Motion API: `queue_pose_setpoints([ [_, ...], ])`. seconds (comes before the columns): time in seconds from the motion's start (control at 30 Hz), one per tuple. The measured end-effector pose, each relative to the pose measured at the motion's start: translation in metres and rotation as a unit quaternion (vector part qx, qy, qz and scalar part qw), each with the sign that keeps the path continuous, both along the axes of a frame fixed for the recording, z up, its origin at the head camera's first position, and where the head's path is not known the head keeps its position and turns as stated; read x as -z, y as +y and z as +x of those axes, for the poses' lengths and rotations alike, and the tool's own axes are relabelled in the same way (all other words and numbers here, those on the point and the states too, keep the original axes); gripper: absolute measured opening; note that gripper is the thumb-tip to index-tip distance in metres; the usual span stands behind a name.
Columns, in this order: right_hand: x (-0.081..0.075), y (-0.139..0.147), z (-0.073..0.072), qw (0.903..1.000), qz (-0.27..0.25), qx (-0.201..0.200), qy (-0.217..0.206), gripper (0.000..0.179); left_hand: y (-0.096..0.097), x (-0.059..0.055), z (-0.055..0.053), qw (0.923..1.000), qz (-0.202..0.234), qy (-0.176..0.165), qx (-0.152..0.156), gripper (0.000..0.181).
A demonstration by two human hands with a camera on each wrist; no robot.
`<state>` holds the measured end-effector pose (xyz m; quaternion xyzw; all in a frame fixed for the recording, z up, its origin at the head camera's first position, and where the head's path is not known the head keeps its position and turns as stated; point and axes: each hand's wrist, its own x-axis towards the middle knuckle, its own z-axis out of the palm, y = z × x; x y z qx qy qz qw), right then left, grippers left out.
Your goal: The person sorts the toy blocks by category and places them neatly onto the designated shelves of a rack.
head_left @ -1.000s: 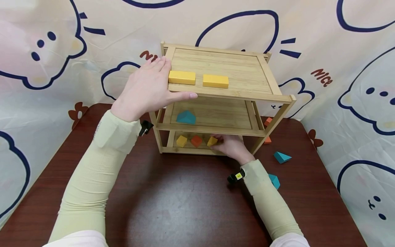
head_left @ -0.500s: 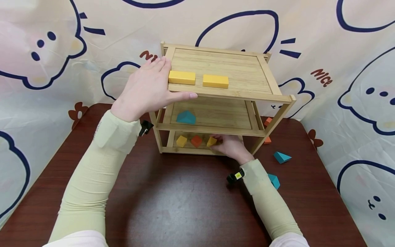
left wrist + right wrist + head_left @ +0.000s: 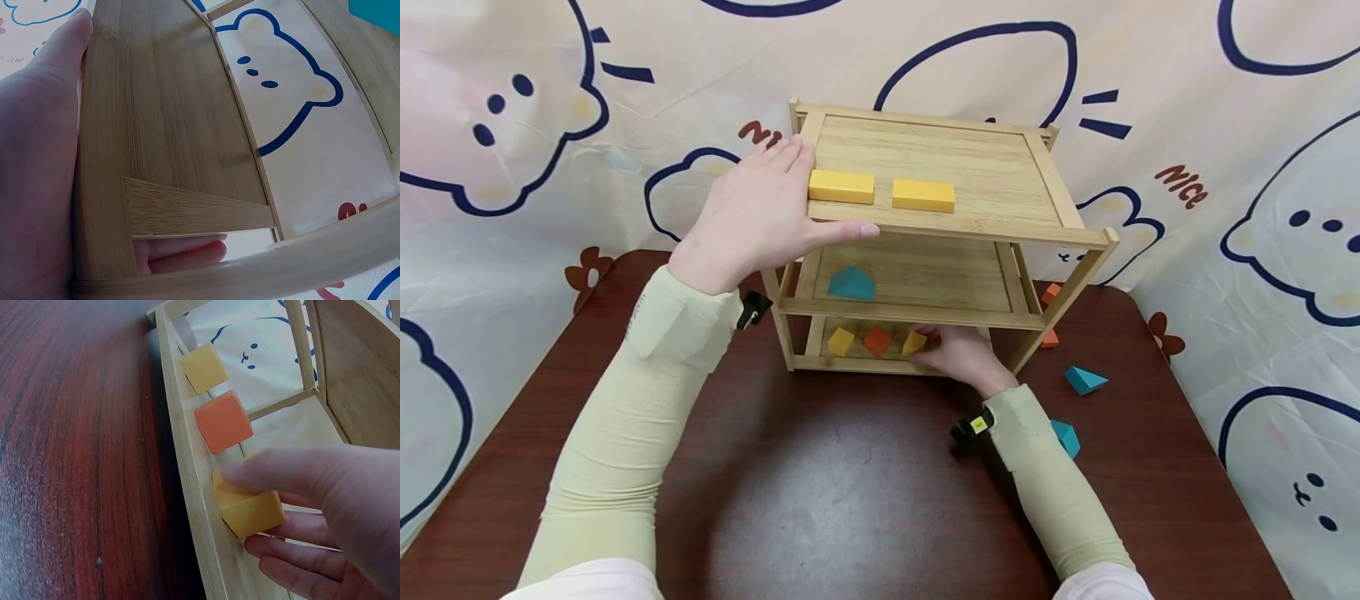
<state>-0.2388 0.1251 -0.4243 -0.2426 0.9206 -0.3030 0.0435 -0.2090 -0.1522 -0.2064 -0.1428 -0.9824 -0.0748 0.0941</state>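
My right hand (image 3: pixel 958 357) reaches onto the bottom level of a wooden shelf rack (image 3: pixel 940 317). Its thumb and fingers pinch a yellow block (image 3: pixel 255 512) there. To the left along that level lie an orange block (image 3: pixel 877 341) and another yellow block (image 3: pixel 841 342). My left hand (image 3: pixel 752 212) rests on the top shelf's left front corner, thumb along the front edge. In the left wrist view some of its fingertips (image 3: pixel 194 255) show past the side rail. Beside this hand sits a long yellow block (image 3: pixel 841 187), with a second long yellow block (image 3: pixel 923 195) to its right.
On the middle shelf sits a teal block (image 3: pixel 852 283). Right of the rack, two orange blocks (image 3: pixel 1050 293) and a teal triangular block (image 3: pixel 1086 380) lie on the dark wooden table (image 3: pixel 850 492). A teal block (image 3: pixel 1065 437) is partly behind the right sleeve. A printed curtain hangs behind.
The yellow block in my right hand has shifted very slightly. Both hands stay where they were, and the other blocks have not moved.
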Motion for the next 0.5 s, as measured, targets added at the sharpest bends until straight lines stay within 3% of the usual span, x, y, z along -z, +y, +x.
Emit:
queue_pose_setpoints([
  [0.13, 0.0, 0.002, 0.0, 0.9999, -0.004, 0.01, 0.003, 0.048, 0.001, 0.0, 0.0, 1.0, -0.002, 0.001, -0.003, 0.124],
  [0.33, -0.002, 0.012, 0.005, 0.9987, -0.026, 0.013, 0.042, 0.068, 0.001, 0.0, -0.001, 1.0, -0.004, -0.002, -0.006, 0.125],
  [0.5, -0.007, 0.02, 0.012, 0.9981, -0.007, -0.001, 0.061, 0.058, 0.0, 0.0, -0.001, 1.0, -0.003, -0.005, -0.004, 0.124],
])
